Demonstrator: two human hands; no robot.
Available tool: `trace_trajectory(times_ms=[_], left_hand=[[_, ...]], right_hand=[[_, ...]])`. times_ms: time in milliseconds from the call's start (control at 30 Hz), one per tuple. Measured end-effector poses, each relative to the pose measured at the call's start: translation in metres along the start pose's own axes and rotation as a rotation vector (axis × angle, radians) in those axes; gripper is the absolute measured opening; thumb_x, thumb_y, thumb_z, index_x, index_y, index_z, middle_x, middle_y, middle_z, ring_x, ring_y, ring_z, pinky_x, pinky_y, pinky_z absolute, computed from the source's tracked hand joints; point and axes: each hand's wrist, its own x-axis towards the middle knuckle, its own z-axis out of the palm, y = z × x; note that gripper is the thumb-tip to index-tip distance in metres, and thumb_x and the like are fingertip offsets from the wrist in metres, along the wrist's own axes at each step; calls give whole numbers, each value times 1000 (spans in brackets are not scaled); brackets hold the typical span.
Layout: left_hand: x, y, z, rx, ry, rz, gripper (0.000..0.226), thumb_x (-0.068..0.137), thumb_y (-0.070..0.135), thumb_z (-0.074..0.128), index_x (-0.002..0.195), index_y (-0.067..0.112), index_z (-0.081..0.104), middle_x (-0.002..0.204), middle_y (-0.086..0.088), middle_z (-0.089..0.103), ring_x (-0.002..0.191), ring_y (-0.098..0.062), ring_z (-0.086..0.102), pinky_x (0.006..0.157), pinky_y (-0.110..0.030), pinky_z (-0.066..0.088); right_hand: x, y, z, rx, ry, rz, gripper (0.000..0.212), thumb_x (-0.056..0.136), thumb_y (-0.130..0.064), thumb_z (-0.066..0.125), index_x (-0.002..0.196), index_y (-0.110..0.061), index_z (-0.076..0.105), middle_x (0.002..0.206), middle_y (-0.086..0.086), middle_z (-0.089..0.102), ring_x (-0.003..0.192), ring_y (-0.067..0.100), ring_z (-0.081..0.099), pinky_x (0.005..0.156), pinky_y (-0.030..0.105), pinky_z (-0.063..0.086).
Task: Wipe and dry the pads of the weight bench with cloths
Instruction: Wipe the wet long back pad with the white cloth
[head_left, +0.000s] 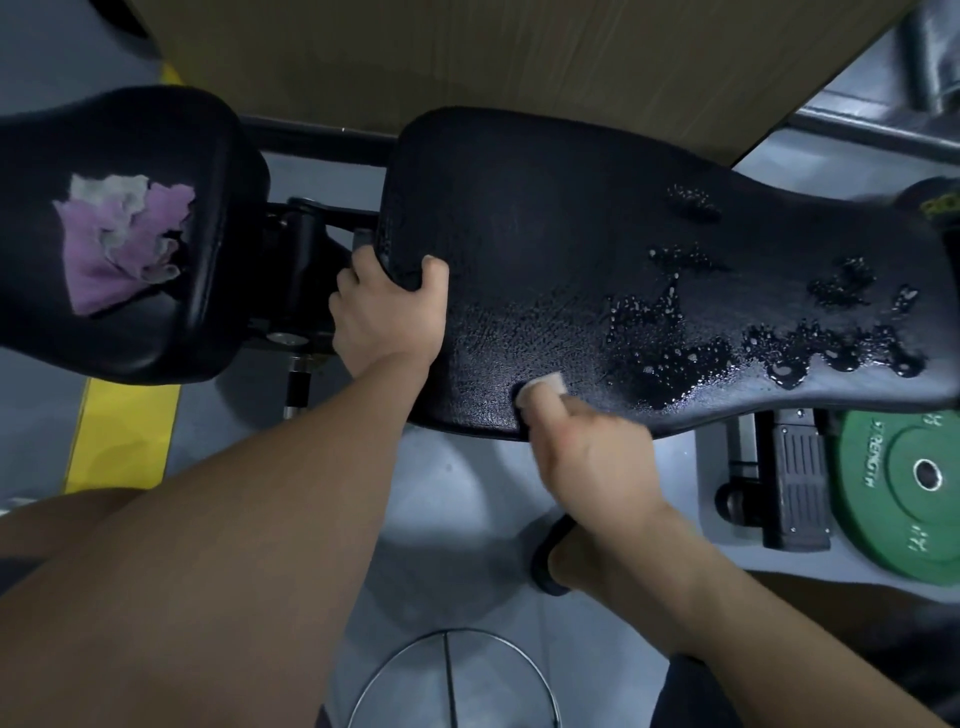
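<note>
The long pad (545, 249) is black and bumpy like leather. It lies flat and runs from left to right, wide at the left and thin at the right. Shiny wet drops (727, 338) sit on its right part. The left hand (384, 317) curls its fingers round the left end. The right hand (587, 452) is blurry; its fingers bunch round a small white cloth (543, 387) on the near edge. A crumpled purple cloth (124, 239) lies on the seat pad (218, 156), just left.
</note>
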Motion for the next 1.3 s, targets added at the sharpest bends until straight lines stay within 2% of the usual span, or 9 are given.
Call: trace_trajectory(times_ms=[100,267,400,500,667,800,933,1133,1300], left_hand=[[0,0,1,10,2,3,69,85,67,44,136,21,50,127,-5,58,116,-30,53,82,-42,41],[-1,1,-1,29,-27,-2,71,86,68,42,141,23,45,131,-7,56,119,-31,52,81,-43,38],[-5,8,-13,118,-168,-2,80,93,70,34,161,33,13,155,-10,32,132,-36,44,100,-53,40],[-11,14,-24,282,-234,30,73,99,67,28,160,44,-4,165,-7,11,144,-36,25,114,-57,23],[-59,28,-15,372,-196,477,63,100,54,41,159,44,18,167,-3,13,154,-28,9,123,-56,7],[-95,29,13,400,-272,660,57,102,52,40,157,44,29,168,-2,18,157,-24,6,126,-55,2],[-102,19,27,428,-99,699,54,100,51,41,153,41,39,164,-3,33,155,-24,18,126,-55,10],[-104,19,31,466,-49,716,56,99,50,39,153,40,39,163,-5,34,155,-25,19,125,-55,13],[-103,18,31,455,-48,718,56,99,49,40,153,38,38,163,-7,34,155,-27,18,125,-57,12]], right_hand=[[5,11,-3,46,96,182,37,81,-14,77,103,-14,47,62,3,59,38,31,53,43,22,19],[-9,4,2,60,50,85,28,86,-23,73,99,-15,49,64,1,61,43,32,57,40,25,22],[-19,19,-8,192,-46,146,13,103,-39,44,112,-29,46,92,-1,65,72,34,66,48,34,38],[-36,25,-12,220,-35,192,20,103,-40,43,121,-31,47,104,0,57,83,32,64,52,34,37],[-52,27,-1,365,39,228,19,102,-31,53,118,-21,57,93,2,38,64,29,40,49,33,35],[-63,54,8,329,44,263,22,91,-14,66,110,-22,59,91,4,43,67,33,52,47,35,38],[-61,77,10,339,130,535,26,86,-2,65,110,-11,63,93,12,55,62,37,55,54,31,28],[-51,53,11,419,62,215,34,85,-4,63,116,-18,61,97,5,53,71,34,55,55,31,29],[-50,95,10,352,133,562,20,93,-10,54,112,-10,63,96,13,56,67,39,56,51,33,31]])
